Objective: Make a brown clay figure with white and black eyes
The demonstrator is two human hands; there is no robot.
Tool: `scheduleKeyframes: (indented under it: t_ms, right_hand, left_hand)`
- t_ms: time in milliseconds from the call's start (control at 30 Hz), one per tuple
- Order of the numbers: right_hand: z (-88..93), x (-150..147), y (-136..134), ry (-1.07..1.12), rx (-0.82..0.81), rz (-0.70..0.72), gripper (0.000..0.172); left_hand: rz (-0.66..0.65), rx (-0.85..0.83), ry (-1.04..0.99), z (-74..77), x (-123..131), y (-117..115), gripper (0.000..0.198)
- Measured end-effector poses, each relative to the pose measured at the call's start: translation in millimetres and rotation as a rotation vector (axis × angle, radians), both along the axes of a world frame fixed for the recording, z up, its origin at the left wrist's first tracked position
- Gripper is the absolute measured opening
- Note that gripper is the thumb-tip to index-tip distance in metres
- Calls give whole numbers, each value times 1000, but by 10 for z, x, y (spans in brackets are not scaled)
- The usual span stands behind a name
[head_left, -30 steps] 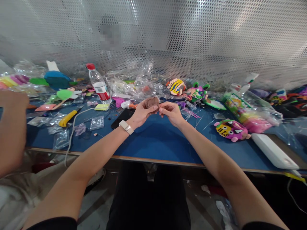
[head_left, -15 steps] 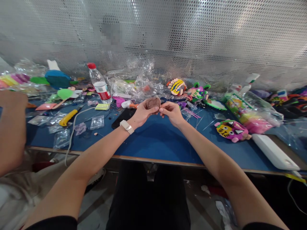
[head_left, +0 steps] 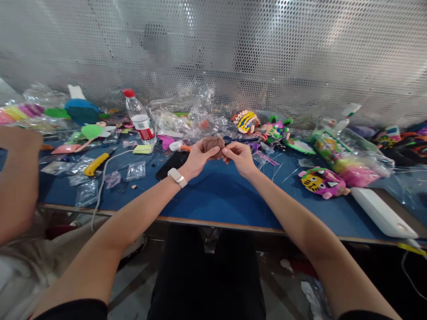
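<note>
A flattened round piece of brown modelling clay (head_left: 212, 143) is held up over the blue table, in front of me. My left hand (head_left: 199, 158) supports it from the left, thumb laid across its lower face and fingers behind it. At the clay's lower right edge, my right hand (head_left: 240, 158) pinches the rim between thumb and fingertips. The fingers behind the clay are partly hidden. Just left of my left hand lies a black phone-like slab (head_left: 171, 165), and close by is a white and orange tool (head_left: 179, 146).
A plastic bottle (head_left: 140, 120) with a red cap, a yellow utility knife (head_left: 96, 164) and small clear bags lie to the left. At right are a clay tiger face (head_left: 323, 182) and a white power bank (head_left: 383, 212). A co-worker's arm (head_left: 20, 178) rests at far left.
My left thumb has shifted up onto the face of the clay. My right fingers stay at its edge with little movement. The camera view has moved very slightly.
</note>
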State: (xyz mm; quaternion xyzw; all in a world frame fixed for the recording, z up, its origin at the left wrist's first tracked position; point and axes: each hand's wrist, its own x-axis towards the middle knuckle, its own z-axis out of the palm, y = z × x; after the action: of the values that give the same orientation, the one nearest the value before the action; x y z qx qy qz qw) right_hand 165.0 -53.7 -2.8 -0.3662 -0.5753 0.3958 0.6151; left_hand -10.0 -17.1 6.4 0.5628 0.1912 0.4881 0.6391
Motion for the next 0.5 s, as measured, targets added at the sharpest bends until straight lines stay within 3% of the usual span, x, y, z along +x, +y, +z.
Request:
scheduleKeyframes:
  t_ms: [200,500]
  right_hand:
    - [-53,17,32,-39,39,-33,40]
    - [-35,-3,29,-15,18,-103,44]
  left_hand:
    - [96,0,-17,-10,25,3,47]
    - [161,196,132,-5,-14,0,46]
